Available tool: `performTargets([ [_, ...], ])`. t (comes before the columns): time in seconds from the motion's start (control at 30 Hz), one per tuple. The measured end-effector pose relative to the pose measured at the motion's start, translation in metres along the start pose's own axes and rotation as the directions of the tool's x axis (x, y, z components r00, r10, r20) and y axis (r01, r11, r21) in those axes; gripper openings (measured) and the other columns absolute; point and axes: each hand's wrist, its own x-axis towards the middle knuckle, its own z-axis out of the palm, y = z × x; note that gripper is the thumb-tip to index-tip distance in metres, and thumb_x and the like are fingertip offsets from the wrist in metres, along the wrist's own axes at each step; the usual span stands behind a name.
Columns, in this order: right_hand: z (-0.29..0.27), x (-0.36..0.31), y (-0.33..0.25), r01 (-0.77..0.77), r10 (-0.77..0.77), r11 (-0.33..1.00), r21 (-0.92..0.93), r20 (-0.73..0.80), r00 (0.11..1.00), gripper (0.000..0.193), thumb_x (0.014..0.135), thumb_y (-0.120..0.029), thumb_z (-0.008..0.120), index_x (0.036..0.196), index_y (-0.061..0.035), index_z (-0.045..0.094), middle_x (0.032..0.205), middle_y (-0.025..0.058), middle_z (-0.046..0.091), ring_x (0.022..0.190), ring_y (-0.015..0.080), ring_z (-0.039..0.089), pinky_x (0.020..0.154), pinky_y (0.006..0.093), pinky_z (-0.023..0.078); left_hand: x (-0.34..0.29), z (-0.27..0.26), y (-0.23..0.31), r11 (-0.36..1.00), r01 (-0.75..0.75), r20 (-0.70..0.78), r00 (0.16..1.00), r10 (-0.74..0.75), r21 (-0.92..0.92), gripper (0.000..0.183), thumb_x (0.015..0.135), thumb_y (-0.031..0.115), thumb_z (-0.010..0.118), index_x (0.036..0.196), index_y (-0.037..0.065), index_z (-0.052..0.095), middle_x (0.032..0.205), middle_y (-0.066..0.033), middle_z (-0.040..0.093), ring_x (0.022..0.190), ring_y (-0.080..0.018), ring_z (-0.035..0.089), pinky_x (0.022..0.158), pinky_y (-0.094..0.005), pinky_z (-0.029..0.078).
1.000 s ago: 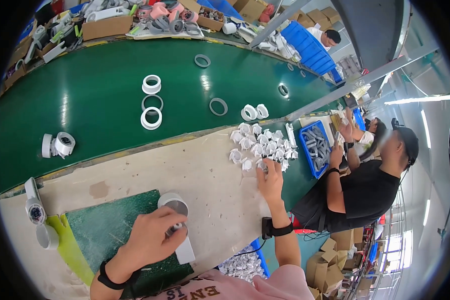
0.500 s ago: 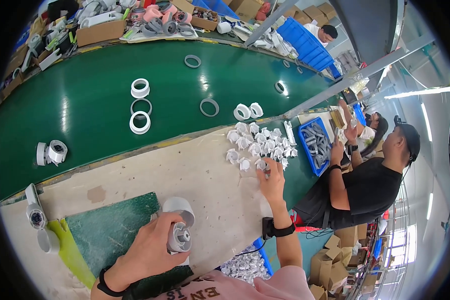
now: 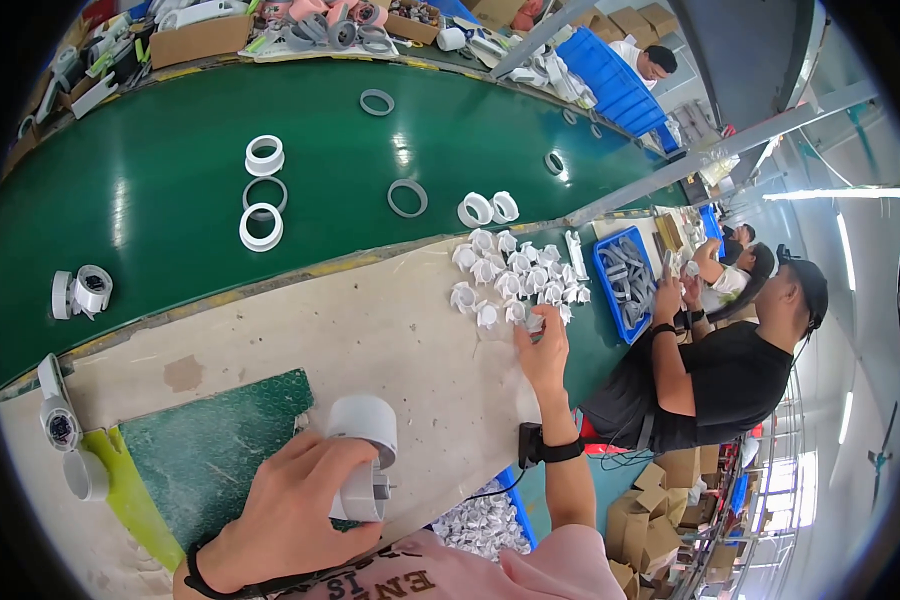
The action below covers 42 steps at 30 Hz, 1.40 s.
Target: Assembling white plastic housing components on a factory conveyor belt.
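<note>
My left hand [image 3: 290, 500] is wrapped round a white cylindrical housing [image 3: 362, 425] above the near edge of the worktop. A shorter drum-shaped section with a small pin sits at its lower end, partly behind my fingers. My right hand [image 3: 545, 365], reaching forward, has its fingertips closed on a small white clawed plastic piece [image 3: 535, 323]. That piece is at the near side of a pile of similar white pieces [image 3: 490, 270], several of them touching each other. A green mat [image 3: 215, 440] lies beneath and left of my left hand.
Beyond the worktop runs a green conveyor belt [image 3: 180, 200] carrying white collars [image 3: 261, 227] and grey rings [image 3: 407, 198]. Right of the pile stands a blue bin [image 3: 625, 285] of grey parts, with a co-worker in black [image 3: 740, 360] beside it. A metal post [image 3: 710, 155] slants across.
The housing in my left hand has tilted, so its hubbed end has turned from facing up toward the right. My right fingertips stay at the pile's near side. The view has shifted slightly.
</note>
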Motion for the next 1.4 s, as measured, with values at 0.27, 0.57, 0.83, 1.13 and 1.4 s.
performTargets([
  [0.27, -0.008, 0.000, 0.004, -0.012, 0.011, 1.000, -0.005, -0.040, 0.999, 0.030, 0.073, 0.004, 0.060, 0.101, -0.0007, 0.051, 0.087, 0.0170, 0.057, 0.065, 0.0280, 0.057, 0.056, 0.0348, 0.046, -0.003, -0.004, 0.021, 0.985, -0.173, -0.051, 0.983, 0.174, 0.017, 0.045, 0.053, 0.019, 0.078, 0.093, 0.005, 0.063, 0.088, -0.0103, 0.065, 0.077, -0.0269, 0.055, 0.070, -0.0341, 0.046],
  [0.57, -0.054, -0.035, -0.064, 0.064, -0.062, 0.961, 0.268, -0.015, 0.998, 0.045, 0.078, 0.005, 0.060, 0.121, -0.0006, 0.048, 0.092, 0.0109, 0.059, 0.069, 0.0134, 0.056, 0.060, 0.0241, 0.045, -0.016, -0.002, 0.033, 0.955, -0.284, -0.054, 0.959, 0.280, -0.084, 0.058, 0.061, 0.027, 0.080, 0.107, 0.002, 0.055, 0.094, -0.0145, 0.060, 0.081, -0.0314, 0.054, 0.072, -0.0375, 0.045],
  [0.83, -0.121, -0.082, -0.187, -0.132, -0.020, 0.508, 0.851, 0.165, 0.986, 0.049, 0.078, 0.010, 0.062, 0.122, 0.0023, 0.043, 0.105, 0.0096, 0.057, 0.093, 0.0134, 0.057, 0.076, 0.0265, 0.050, -0.034, 0.004, 0.043, 0.920, -0.362, 0.069, 0.924, 0.375, -0.150, 0.065, 0.070, 0.033, 0.075, 0.118, 0.002, 0.046, 0.102, -0.0151, 0.054, 0.091, -0.0321, 0.052, 0.079, -0.0382, 0.042],
  [1.13, -0.125, -0.117, -0.231, -0.200, -0.206, 0.142, 0.969, 0.226, 0.952, 0.047, 0.090, -0.034, 0.055, 0.118, 0.0001, 0.038, 0.096, 0.0144, 0.058, 0.076, 0.0128, 0.054, 0.059, 0.0229, 0.044, -0.052, 0.011, 0.059, 0.921, -0.151, 0.166, 0.961, 0.222, -0.360, 0.056, 0.085, 0.025, 0.062, 0.126, 0.000, 0.033, 0.102, -0.0172, 0.057, 0.092, -0.0242, 0.059, 0.076, -0.0343, 0.047],
  [1.4, -0.114, -0.130, -0.231, -0.309, -0.113, 0.049, 0.950, 0.313, 0.943, 0.035, 0.095, -0.032, 0.046, 0.112, -0.0012, 0.046, 0.086, 0.0066, 0.057, 0.073, 0.0114, 0.053, 0.063, 0.0240, 0.041, -0.051, 0.020, 0.048, 0.893, -0.153, 0.045, 0.981, 0.190, -0.422, 0.060, 0.083, 0.014, 0.064, 0.132, 0.004, 0.031, 0.112, -0.0096, 0.049, 0.104, -0.0158, 0.049, 0.093, -0.0313, 0.038],
])
